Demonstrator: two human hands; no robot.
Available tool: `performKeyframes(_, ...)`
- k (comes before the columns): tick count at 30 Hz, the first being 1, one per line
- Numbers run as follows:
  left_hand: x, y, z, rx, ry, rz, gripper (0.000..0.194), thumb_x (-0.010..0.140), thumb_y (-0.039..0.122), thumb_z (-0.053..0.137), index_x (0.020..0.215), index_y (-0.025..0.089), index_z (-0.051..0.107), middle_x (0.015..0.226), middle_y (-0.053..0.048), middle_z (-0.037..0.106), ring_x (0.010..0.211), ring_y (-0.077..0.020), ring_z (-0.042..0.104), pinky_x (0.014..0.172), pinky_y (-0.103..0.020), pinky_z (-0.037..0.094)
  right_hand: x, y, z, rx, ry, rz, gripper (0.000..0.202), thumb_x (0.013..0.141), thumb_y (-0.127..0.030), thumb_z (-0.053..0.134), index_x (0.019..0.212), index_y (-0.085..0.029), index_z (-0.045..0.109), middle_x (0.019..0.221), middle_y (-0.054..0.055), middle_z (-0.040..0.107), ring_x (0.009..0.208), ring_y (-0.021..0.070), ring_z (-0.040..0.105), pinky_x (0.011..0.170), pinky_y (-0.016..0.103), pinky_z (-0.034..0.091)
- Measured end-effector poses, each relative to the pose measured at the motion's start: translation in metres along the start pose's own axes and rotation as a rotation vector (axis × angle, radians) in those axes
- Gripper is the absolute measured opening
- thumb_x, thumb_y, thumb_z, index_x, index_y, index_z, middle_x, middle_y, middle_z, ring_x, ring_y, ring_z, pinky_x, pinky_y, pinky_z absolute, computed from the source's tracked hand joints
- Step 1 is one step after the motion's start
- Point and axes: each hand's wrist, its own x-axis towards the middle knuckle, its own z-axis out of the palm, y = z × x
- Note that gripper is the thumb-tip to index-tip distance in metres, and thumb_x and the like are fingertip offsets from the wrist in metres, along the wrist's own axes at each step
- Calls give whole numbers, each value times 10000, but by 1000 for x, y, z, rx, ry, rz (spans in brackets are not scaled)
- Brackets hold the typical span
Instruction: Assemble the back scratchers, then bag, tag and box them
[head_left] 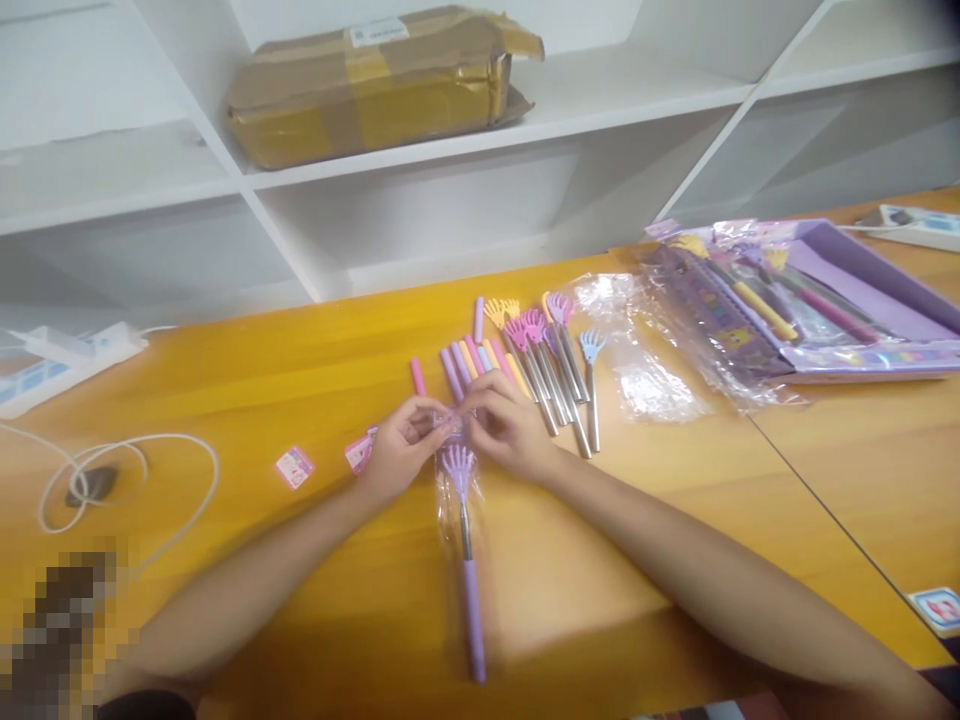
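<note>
A purple back scratcher (471, 600) with a hand-shaped head and a metal neck lies inside a clear plastic bag (445, 505), handle toward me. My left hand (405, 445) and my right hand (511, 425) meet at the bag's far end, just beyond the head. Both pinch the bag there with thumb and fingers, and a bit of printed card (450, 428) shows between them. Past my hands lie loose scratcher rods with pink heads (532, 325), a blue head (592, 346) and several coloured handle tubes (453, 372). Small pink cards (360, 452) lie beside my left hand.
A purple display box (870, 362) with bagged scratchers stands at the right, empty clear bags (652, 350) beside it. Another card (295, 467) lies at the left, near a white cable (216, 470) and power strip (71, 365). White shelves hold a taped carton (375, 90).
</note>
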Motion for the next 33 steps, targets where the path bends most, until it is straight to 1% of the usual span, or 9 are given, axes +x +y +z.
performKeyframes(8, 2, -7, -7, -32, -33, 4, 279, 927, 270, 796, 1174, 209, 684, 1139, -72, 728, 1055, -191, 704, 941, -300, 560, -1, -2, -2, 79, -56, -29, 196, 948, -68, 528, 992, -213, 651, 1062, 70, 558, 972, 193, 603, 810, 348, 537)
performKeyframes(11, 2, -7, -9, -41, -42, 11, 258, 922, 217, 771, 1168, 219, 690, 1109, -56, 716, 1050, -188, 682, 933, -290, 537, -2, -2, -2, 98, -69, -42, 203, 929, -48, 513, 959, -207, 634, 1052, 64, 549, 951, 183, 600, 804, 337, 525)
performKeyframes(13, 2, -6, -9, -102, -62, -5, 265, 896, 200, 767, 1153, 220, 703, 1083, -48, 711, 1020, -188, 674, 894, -283, 532, -2, -1, -1, 99, -71, -45, 194, 924, -46, 520, 943, -204, 629, 1048, 62, 547, 946, 180, 597, 802, 332, 518)
performKeyframes(17, 1, -5, -8, -273, -111, -87, 251, 905, 307, 750, 1135, 213, 719, 1029, -44, 699, 908, -184, 665, 798, -288, 535, -3, 0, 0, 97, -74, -50, 184, 922, -49, 514, 930, -199, 621, 1049, 63, 547, 962, 183, 585, 809, 330, 499)
performKeyframes(20, 2, -6, -8, -180, -58, -79, 234, 926, 367, 784, 1084, 206, 722, 1028, -45, 700, 910, -172, 658, 817, -281, 531, -3, -2, -1, 127, -104, -52, 188, 904, -47, 481, 906, -191, 602, 1045, 63, 531, 961, 183, 565, 828, 339, 488)
performKeyframes(23, 3, -8, -8, -65, -36, -28, 228, 909, 353, 828, 1031, 199, 713, 1026, -46, 713, 961, -174, 663, 865, -277, 530, -3, -4, -3, 175, -158, -53, 130, 885, -84, 496, 888, -190, 573, 1038, 67, 513, 938, 190, 543, 826, 354, 483)
performKeyframes(26, 4, -6, -7, -31, -46, 6, 235, 889, 325, 853, 1004, 198, 692, 989, -36, 708, 954, -169, 669, 867, -275, 542, -3, -5, -4, 198, -180, -47, 59, 913, -150, 543, 881, -200, 543, 1033, 70, 512, 912, 193, 538, 799, 354, 483)
performKeyframes(30, 4, -3, -5, -9, -31, 10, 309, 835, 309, 903, 985, 199, 656, 947, -15, 679, 910, -158, 675, 827, -262, 554, -5, -3, 0, 202, -141, 10, 181, 932, -191, 611, 845, -217, 455, 970, 51, 533, 880, 185, 542, 758, 325, 466)
performKeyframes(33, 3, -3, -5, -11, -22, -25, 345, 824, 333, 911, 978, 198, 633, 922, -3, 652, 861, -148, 670, 775, -249, 556, -9, 0, 3, 230, -152, 116, 235, 930, -206, 632, 859, -229, 409, 850, 1, 510, 734, 146, 480, 648, 270, 400)
